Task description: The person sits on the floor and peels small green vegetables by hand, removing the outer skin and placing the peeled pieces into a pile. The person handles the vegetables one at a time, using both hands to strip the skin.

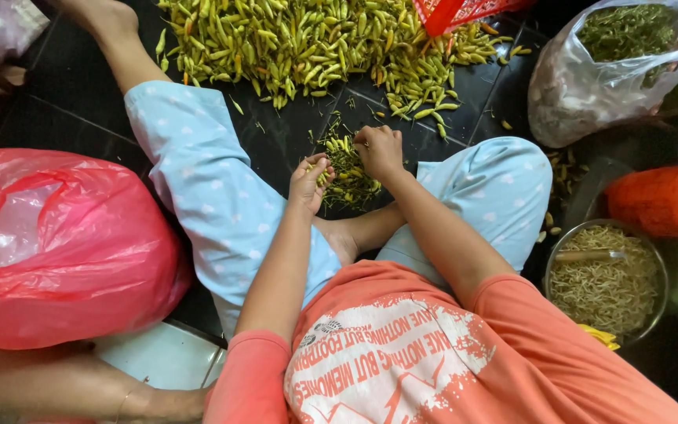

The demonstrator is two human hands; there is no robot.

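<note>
I sit on a dark tiled floor in light blue trousers and an orange shirt. My left hand (310, 182) is curled around a few yellow-green chillies. My right hand (379, 149) pinches at a chilli over a small heap of chillies and stems (348, 174) between my legs. A large pile of yellow-green chillies (308, 43) spreads across the floor just beyond both hands.
A big red plastic bag (56, 243) lies at the left. A clear bag of green stems (606, 71) sits at the upper right, a red basket (464, 12) at the top. A metal bowl of pale stems (607, 279) and an orange object (665, 200) are at the right. Another person's arm (80, 385) lies at the lower left.
</note>
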